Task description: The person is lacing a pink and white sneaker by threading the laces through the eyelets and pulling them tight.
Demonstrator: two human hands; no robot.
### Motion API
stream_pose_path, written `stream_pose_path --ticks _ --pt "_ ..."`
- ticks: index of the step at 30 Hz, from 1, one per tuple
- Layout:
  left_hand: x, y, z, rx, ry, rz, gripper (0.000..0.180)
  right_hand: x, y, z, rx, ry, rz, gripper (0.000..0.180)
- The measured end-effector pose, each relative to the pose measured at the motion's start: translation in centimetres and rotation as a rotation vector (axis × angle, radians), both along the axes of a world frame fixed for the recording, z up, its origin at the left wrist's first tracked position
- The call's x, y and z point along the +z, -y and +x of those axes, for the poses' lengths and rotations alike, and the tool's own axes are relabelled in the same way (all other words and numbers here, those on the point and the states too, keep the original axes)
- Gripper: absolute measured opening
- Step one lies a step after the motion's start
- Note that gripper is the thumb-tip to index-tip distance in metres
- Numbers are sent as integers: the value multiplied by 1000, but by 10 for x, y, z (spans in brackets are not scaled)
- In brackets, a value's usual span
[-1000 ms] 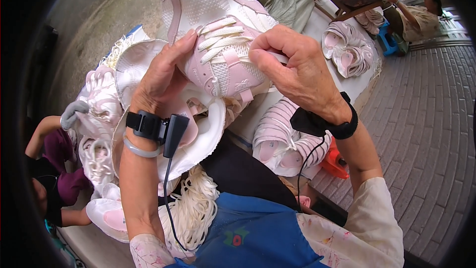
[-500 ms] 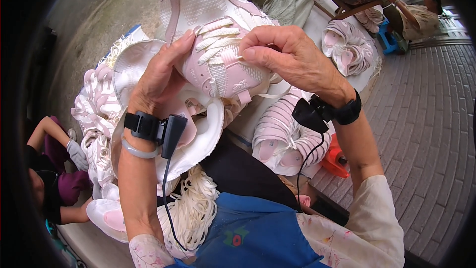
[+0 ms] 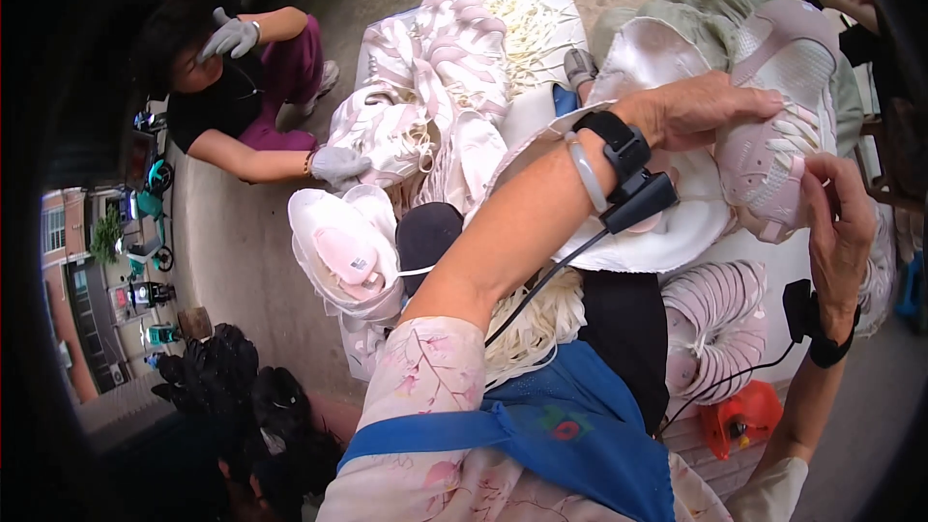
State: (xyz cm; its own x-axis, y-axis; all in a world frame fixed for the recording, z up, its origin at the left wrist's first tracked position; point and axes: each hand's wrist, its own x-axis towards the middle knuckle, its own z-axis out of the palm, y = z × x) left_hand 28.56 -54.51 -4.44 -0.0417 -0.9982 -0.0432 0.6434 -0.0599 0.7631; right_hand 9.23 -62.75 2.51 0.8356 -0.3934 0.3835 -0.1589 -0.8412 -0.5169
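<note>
Head view, looking down: the pink-and-white shoe (image 3: 778,126) sits at the upper right, sole side partly turned up, laces showing across its middle. It is caught between both hands. The left hand (image 3: 701,106) lies over its left edge, fingers stretched across the top and closed on the shoe from above. The right hand (image 3: 836,222) comes up from below right, fingers curled against the shoe's lower right side, thumb pressing near the laces. So the shoe is gripped from two sides, left hand above and to its left, right hand beneath and to its right.

On the left wrist there is a black wrist device (image 3: 628,169) with a cable running down the forearm, and a pale bangle just beside it. The right wrist carries a black band (image 3: 817,329) with its own cable.

Under the shoe lies a white shoe upper (image 3: 667,232), spread flat. Below that, a stack of pink ribbed soles (image 3: 720,329), and near it an orange object (image 3: 739,420). To the left, a heap of pink and white shoe parts (image 3: 425,106) with loose white laces (image 3: 517,10) on top. Further left, another person sits on the ground, a grey glove (image 3: 338,166) touching the heap.
</note>
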Motion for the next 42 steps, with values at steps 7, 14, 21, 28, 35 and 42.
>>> stream_pose_path --ticks 7,14,21,28,35,42 --pt "-2 -12 5 35 -10 6 46 5 -16 6 -29 -50 -44 14" --pt "-2 -8 2 26 -39 -48 45 7 -13 12 164 34 -383 19" --pt "-4 -7 4 35 -19 -11 43 12 -13 16 176 -26 -607 20" --pt "-5 -6 5 31 -21 -9 45 15 -17 18 182 -46 -675 20" --pt "-3 -9 5 35 -29 -10 47 17 -14 20 264 -55 -697 25" --pt "-3 -9 6 44 -14 -13 47 17 -14 22 312 -85 -727 33"
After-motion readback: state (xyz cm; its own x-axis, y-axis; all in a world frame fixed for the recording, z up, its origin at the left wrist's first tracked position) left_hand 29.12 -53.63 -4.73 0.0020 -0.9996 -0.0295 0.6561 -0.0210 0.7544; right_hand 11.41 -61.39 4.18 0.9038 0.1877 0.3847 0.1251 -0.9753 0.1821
